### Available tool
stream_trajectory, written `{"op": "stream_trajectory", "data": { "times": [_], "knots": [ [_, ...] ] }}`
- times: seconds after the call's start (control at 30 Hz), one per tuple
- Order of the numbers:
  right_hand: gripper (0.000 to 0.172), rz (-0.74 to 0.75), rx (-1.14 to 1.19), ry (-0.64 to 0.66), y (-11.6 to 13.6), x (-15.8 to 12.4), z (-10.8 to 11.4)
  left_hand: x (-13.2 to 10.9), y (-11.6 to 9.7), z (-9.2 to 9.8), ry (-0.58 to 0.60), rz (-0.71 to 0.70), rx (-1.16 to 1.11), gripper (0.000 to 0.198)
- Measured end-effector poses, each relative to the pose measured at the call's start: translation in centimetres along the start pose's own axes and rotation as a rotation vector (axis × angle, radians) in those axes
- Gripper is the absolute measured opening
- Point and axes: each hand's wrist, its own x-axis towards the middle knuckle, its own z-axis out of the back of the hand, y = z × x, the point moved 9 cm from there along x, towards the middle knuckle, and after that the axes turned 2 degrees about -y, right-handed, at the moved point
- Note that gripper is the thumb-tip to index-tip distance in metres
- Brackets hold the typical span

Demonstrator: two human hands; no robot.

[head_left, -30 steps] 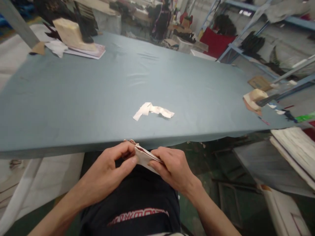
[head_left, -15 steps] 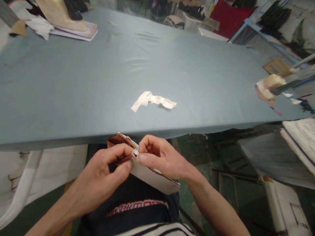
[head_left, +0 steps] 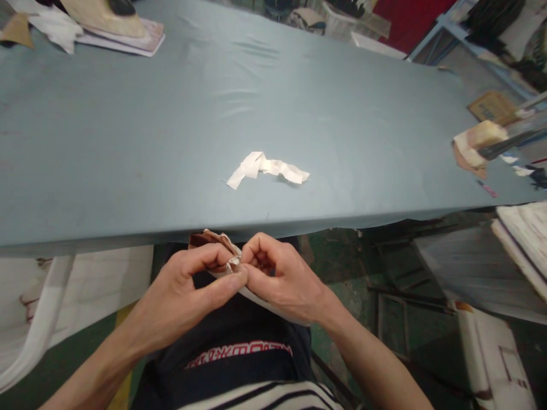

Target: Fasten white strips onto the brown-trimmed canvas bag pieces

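Observation:
Between my hands, over my lap at the table's edge, is a folded white piece with a brown lining (head_left: 217,241), pouch-like in form; its exact kind I cannot tell. My left hand (head_left: 182,287) pinches a small crumpled bit of its rim between thumb and forefinger. My right hand (head_left: 284,276) grips the same rim just to the right, fingers curled and thumb pressed in. The two thumbs nearly touch. Both hands hide much of the piece, and its lower white side shows under my right hand. Ahead on the table lies a crumpled white strip (head_left: 256,165).
A grey-blue cover (head_left: 149,142) spans the table. Stacked flat pieces (head_left: 147,42) lie at the far left. At the right are a cardboard box (head_left: 491,108) and a yellowish block (head_left: 487,135). White stacked sheets (head_left: 523,233) stand off the table's right front.
My left thumb has moved right and in, closing on the rim by my right thumb. The piece's lower white side has turned more out of sight. The view has shifted slightly.

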Motion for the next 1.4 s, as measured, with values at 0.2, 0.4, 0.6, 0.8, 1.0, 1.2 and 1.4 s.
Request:
{"op": "stream_trajectory", "data": {
  "times": [0.2, 0.4, 0.6, 0.8, 1.0, 1.2, 1.4],
  "knots": [
    [0.024, 0.038, -0.114, -0.086, 0.5, 0.1, 0.3, 0.1, 0.4, 0.2, 0.008, -0.034, -0.006, 0.033],
    [0.019, 0.038, -0.436, -0.273, 1.0, -0.5, 0.5, -0.3, 0.6, 0.5, -0.129, -0.073, 0.012, 0.031],
    [0.026, 0.023, -0.377, -0.311, -1.5, 0.6, -1.6, -1.0, 4.3, 1.1, -0.341, 0.094, -0.118, 0.032],
    [0.027, 0.125, -0.008, -0.285, -4.3, 1.3, -4.7, -1.8, 9.2, -0.2, -0.485, 0.304, -0.428, 0.042],
    [0.021, 0.219, -0.055, -0.246, -3.8, 1.0, -4.7, -2.1, 9.0, 1.3, -0.416, 0.302, -0.392, 0.058],
    [0.020, 0.291, -0.336, -0.314, -3.0, 0.9, -4.3, -1.7, 6.2, 2.6, -0.260, 0.128, 0.063, 0.041],
    [0.024, 0.357, -0.435, -0.536, -5.0, 0.9, -4.8, -1.1, 10.2, 2.2, -0.375, 0.182, 0.021, 0.048]
  ]
}}
